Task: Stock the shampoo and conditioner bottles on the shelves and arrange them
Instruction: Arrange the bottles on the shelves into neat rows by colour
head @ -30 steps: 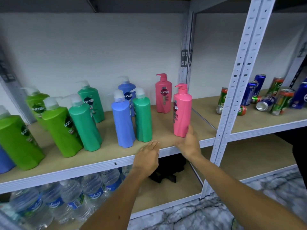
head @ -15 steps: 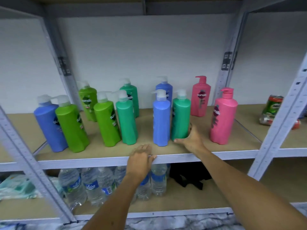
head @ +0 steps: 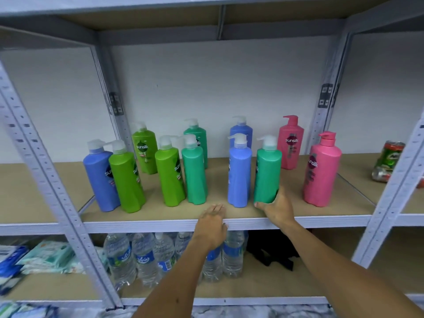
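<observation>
Teal-green plastic fills the right hand (head: 276,208), whose thumb and fingers curl round the base of a teal Sunsilk pump bottle (head: 267,174) standing upright near the front of the middle shelf (head: 160,218), just beside a blue pump bottle (head: 239,176) on its left. The left hand (head: 212,226) lies flat with straight fingers on the shelf's front edge, holding nothing. A pink Sunsilk bottle (head: 321,172) stands apart to the right; lime-green and teal bottles are grouped further left. The grip is low on a tall bottle, so a quick slide or twist could tip it into the blue neighbour and set off a chain of topples. It also stands close to the lip, where a pull forward might drop it onto the water bottles (head: 142,258) below.
</observation>
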Motion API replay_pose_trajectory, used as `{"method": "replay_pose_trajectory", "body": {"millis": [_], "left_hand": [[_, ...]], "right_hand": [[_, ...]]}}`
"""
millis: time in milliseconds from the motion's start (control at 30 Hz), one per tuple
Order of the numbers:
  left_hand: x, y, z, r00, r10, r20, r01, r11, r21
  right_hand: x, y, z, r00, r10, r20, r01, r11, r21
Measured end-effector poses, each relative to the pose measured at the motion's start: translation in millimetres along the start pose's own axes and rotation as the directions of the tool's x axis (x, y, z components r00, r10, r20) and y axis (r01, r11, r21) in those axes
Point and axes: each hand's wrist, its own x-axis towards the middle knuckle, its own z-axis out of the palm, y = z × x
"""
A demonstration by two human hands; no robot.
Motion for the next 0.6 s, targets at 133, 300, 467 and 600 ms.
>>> {"method": "replay_pose_trajectory", "body": {"millis": [133,300,467,600], "left_hand": [[-9.9,-2.8,1.1,0.999,0.027,-0.025,-0.026,0.999,0.044],[-24.2,-16.7,-7.1,0.998,-0.021,-0.054,0.013,0.989,-0.146],[-43.5,-43.1,-24.8,0.914,-0.354,-0.2,0.192,0.809,-0.556],[-51.7,-71.6,-37.0,0.802,-0.56,-0.206,0.277,0.656,-0.702]], "right_hand": [[-21.5,-4.8,-7.0,1.0,0.015,0.013,-0.015,1.0,-0.008],[-43.4,-11.1,-13.3,0.997,0.002,0.071,0.0,1.0,-0.031],[-64.0,-25.0,-0.8,0.989,-0.027,0.143,0.033,0.999,-0.039],[-74.6,-41.5,24.4,0.975,-0.054,0.215,0.067,0.996,-0.052]]}}
